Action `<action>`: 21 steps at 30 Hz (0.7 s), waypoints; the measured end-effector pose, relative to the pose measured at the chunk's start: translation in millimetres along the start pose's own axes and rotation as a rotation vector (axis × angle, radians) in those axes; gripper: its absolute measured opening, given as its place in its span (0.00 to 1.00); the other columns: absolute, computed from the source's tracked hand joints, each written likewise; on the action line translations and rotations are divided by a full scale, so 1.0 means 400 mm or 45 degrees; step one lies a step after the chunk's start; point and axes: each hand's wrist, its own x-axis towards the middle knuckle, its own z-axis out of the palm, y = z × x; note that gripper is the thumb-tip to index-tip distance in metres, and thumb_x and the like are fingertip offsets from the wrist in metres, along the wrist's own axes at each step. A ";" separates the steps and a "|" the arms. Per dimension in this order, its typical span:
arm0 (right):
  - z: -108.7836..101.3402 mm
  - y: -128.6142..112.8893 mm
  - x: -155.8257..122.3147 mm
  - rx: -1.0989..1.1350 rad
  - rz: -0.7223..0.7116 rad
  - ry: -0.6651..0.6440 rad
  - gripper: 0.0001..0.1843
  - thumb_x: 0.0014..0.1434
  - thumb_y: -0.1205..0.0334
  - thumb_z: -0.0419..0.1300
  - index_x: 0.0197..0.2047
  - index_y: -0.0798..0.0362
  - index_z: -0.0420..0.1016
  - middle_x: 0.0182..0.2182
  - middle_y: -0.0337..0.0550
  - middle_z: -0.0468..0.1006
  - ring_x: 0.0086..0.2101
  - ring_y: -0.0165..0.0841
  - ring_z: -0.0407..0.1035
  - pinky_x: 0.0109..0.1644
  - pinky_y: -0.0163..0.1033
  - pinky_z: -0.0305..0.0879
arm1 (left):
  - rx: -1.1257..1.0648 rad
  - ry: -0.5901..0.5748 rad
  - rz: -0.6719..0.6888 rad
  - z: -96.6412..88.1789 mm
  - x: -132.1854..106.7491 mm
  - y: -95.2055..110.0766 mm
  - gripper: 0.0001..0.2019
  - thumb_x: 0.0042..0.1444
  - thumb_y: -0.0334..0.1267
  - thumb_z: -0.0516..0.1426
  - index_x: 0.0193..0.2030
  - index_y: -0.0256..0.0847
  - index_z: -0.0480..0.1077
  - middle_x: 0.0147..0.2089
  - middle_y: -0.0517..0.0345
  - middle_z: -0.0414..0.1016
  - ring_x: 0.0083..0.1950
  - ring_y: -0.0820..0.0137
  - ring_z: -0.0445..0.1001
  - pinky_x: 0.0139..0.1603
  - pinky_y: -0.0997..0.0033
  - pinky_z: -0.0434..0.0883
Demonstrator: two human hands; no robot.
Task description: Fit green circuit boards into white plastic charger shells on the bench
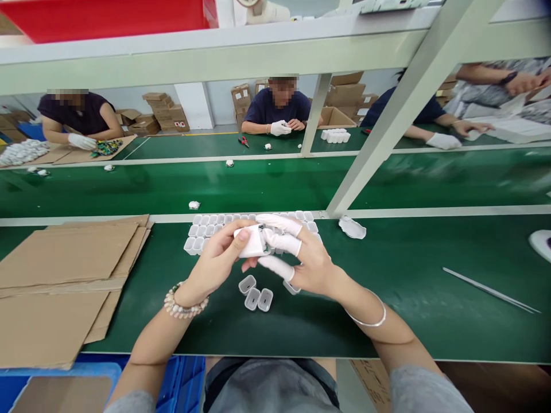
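My left hand (pixel 224 246) holds a small white plastic case (pixel 255 241) between thumb and fingers, above the green bench. My right hand (pixel 307 258) wears white finger cots, and its fingers close around the case's open end. Something small and dark shows at that end, mostly covered by the fingertips. Below my hands lie several loose translucent white cases (pixel 252 299), open side up. Rows of the same kind of cases (pixel 200 230) stand behind my hands, partly hidden by them.
Flat cardboard sheets (pixel 64 258) cover the bench on the left. Metal tweezers (pixel 491 289) and a crumpled white piece (pixel 353 228) lie to the right. A slanted metal post (pixel 387 126) rises behind. Beyond a green conveyor (pixel 163 186) carrying small white pieces, several people work.
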 end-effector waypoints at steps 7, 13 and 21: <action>-0.006 0.038 0.002 0.078 0.331 -0.061 0.22 0.56 0.53 0.69 0.52 0.49 0.72 0.48 0.48 0.78 0.48 0.41 0.74 0.52 0.51 0.73 | 0.241 0.050 -0.044 -0.040 0.022 -0.027 0.24 0.67 0.55 0.50 0.58 0.38 0.67 0.34 0.55 0.75 0.30 0.73 0.72 0.28 0.74 0.70; -0.005 0.183 -0.007 -0.085 0.684 -0.201 0.29 0.56 0.57 0.65 0.60 0.51 0.66 0.50 0.48 0.76 0.47 0.42 0.73 0.54 0.52 0.69 | 0.929 -0.314 -0.156 -0.171 -0.056 -0.097 0.18 0.65 0.48 0.54 0.56 0.43 0.71 0.52 0.49 0.76 0.41 0.67 0.75 0.38 0.69 0.72; 0.070 0.523 -0.001 -0.547 1.108 -0.622 0.34 0.56 0.71 0.56 0.66 0.60 0.57 0.49 0.53 0.76 0.45 0.39 0.70 0.52 0.41 0.66 | 0.755 -0.780 -0.162 -0.201 -0.058 -0.285 0.29 0.57 0.37 0.60 0.66 0.45 0.64 0.62 0.45 0.68 0.36 0.74 0.72 0.35 0.73 0.69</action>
